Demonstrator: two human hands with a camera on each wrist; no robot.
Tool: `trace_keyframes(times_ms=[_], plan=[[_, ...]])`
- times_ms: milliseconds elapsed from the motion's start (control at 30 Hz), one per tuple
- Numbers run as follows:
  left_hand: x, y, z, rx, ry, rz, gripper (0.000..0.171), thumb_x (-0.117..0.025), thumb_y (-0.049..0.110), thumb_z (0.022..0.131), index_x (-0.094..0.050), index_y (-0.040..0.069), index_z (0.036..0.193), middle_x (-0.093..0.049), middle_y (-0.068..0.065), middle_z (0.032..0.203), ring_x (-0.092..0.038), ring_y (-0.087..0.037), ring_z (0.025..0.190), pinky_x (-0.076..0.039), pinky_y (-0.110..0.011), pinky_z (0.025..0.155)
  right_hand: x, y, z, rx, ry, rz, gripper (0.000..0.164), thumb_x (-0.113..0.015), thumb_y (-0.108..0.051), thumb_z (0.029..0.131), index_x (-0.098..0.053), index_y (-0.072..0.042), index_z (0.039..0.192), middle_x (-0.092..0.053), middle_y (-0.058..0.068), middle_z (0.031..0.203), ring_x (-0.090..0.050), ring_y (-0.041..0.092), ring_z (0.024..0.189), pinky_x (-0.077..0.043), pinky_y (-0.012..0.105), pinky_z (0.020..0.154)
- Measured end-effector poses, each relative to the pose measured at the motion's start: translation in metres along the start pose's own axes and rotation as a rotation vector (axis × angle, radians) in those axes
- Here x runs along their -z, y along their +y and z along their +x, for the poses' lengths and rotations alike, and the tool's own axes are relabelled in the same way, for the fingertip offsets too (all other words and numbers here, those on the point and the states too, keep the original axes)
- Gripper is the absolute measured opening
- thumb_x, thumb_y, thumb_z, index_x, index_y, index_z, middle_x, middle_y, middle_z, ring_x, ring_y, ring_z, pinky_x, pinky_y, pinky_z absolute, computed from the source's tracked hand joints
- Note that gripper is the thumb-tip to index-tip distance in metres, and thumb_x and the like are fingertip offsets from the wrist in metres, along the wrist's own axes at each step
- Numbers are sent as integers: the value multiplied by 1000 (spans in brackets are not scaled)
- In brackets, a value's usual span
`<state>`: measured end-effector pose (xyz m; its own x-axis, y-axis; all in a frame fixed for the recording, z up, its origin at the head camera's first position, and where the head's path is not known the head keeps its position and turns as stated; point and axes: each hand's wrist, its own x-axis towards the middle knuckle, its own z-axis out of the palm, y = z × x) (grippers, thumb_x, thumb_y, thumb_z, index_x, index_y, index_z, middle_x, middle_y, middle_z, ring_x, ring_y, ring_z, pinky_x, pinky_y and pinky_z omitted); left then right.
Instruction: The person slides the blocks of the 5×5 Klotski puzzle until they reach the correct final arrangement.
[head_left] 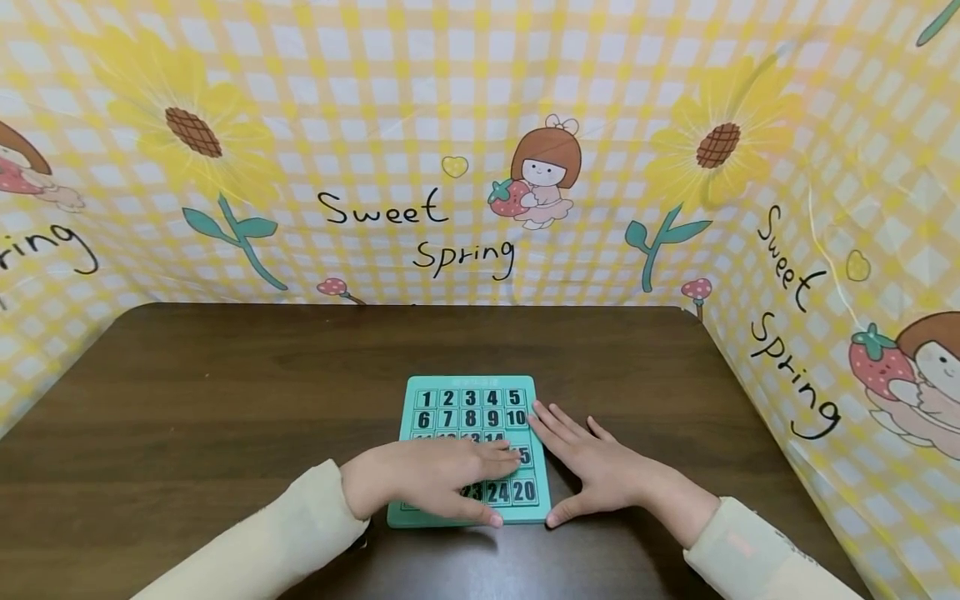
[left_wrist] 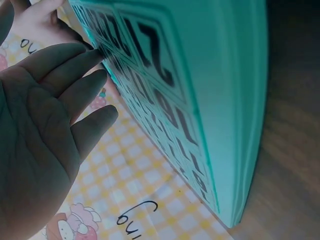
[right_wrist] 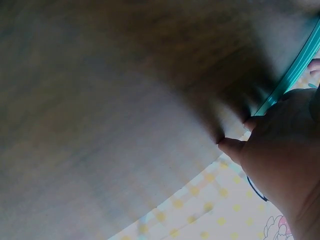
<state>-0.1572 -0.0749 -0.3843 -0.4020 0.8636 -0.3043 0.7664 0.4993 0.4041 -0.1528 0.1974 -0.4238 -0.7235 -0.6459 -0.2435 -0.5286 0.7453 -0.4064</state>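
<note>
A teal number slide puzzle point(head_left: 542, 467) lies flat on the table, its black-numbered tiles facing up. My left hand point(head_left: 442, 471) reaches across its lower half with the fingers extended. Its fingertips touch the 15 tile point(head_left: 525, 456), and a bare teal strip shows between that tile and the 10 above. Several tiles are hidden under this hand. In the left wrist view, the palm of the left hand point(left_wrist: 40, 125) faces the puzzle board point(left_wrist: 215, 75). My right hand point(head_left: 600, 467) rests along the right edge, fingers straight, thumb by the lower right corner.
The brown wooden table point(head_left: 225, 400) extends around the puzzle on all sides. Behind it and along both sides hangs a yellow checked cloth point(head_left: 405, 125) printed with flowers and the words Sweet Spring.
</note>
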Motion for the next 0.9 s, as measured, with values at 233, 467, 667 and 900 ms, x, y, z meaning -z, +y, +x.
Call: trace_keyframes(times_ms=[233,467,667,900], plan=[[6,-8,5,60,-4,-31,73,-47,57,100,-32,12,156,-26,0,164,-19,-17,154,-24,-46,123,-1,-1,0,-1,-1,1,121,-66,-76,74,-2,-21,162,9,-3,169,4,26,157,-9,72,116],[6,-6,1,62,15,4,74,-46,58,100,-32,12,156,-25,-1,165,-19,-16,154,-24,-48,123,0,-1,0,-1,-8,0,121,-66,-76,74,-2,-22,162,10,-4,169,5,25,157,-9,72,116],[5,3,-6,-17,40,58,74,-44,57,101,-33,9,155,-26,-5,164,-20,-17,154,-28,-52,120,0,-1,0,-4,-6,-8,122,-65,-77,74,-2,-22,162,10,-5,168,5,25,157,-9,71,117],[-2,8,-11,-76,52,74,73,-45,54,101,-32,8,156,-26,-5,164,-22,-18,153,-30,-52,119,0,-1,0,-4,-4,-7,121,-66,-76,74,-2,-21,162,9,-3,169,4,26,157,-10,71,116]])
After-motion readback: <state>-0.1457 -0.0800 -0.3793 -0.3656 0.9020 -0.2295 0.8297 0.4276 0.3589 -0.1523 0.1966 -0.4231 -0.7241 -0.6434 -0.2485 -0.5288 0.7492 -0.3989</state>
